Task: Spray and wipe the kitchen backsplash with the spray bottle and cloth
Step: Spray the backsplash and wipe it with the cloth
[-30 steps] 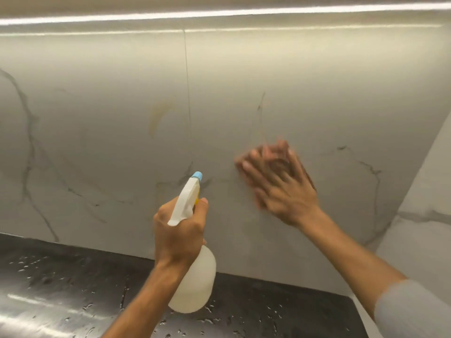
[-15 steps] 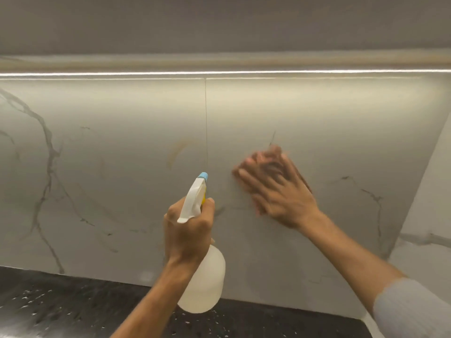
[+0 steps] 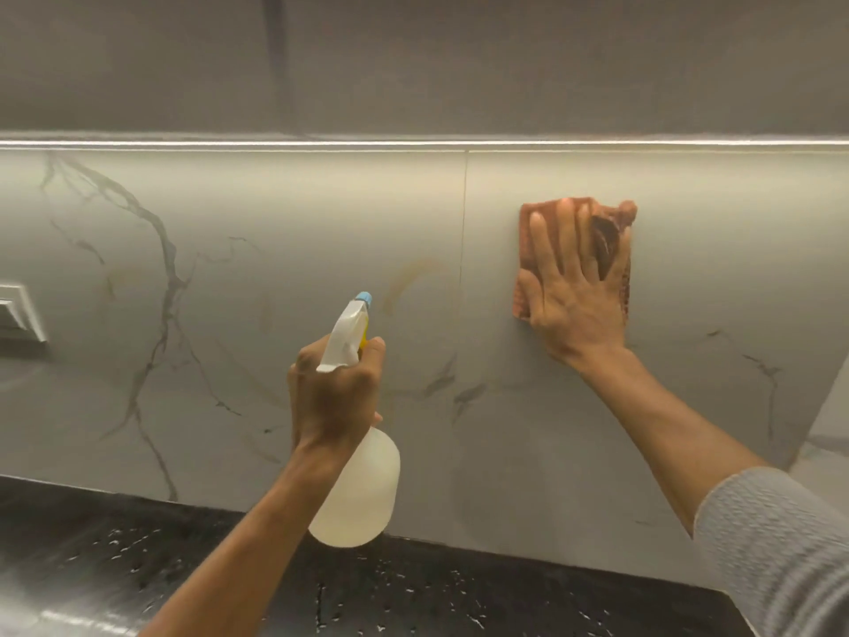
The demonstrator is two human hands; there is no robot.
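Head view showed the job partway through, by my reading: right of the vertical joint (image 3: 464,250) in the marble-look backsplash (image 3: 229,314), the right hand (image 3: 579,291) lay flat with its fingers spread apart, pressing a reddish-brown cloth (image 3: 537,211) against the panel, high up near the light strip (image 3: 413,142). Left of the joint, the left hand (image 3: 333,397) had its fingers curled round the neck of the translucent spray bottle (image 3: 356,494), blue nozzle aimed at the wall; whether the trigger was being squeezed could not be told. Just left of the joint a yellowish curved smear (image 3: 409,278) remained on the panel, so that patch, and probably the wide veined stretch farther left, looked unwiped; wetness on the wall itself was too faint to judge. Below the joint, the dark countertop (image 3: 413,590) carried scattered droplets. For room, the cloth had little travel left upward before the strip and the cabinet (image 3: 459,62) above it, and far right of the joint a side wall (image 3: 827,429) closed the corner. Far left of the joint a white socket plate (image 3: 18,314) stood proud of the surface, something to wipe around and, I would think, keep spray off.
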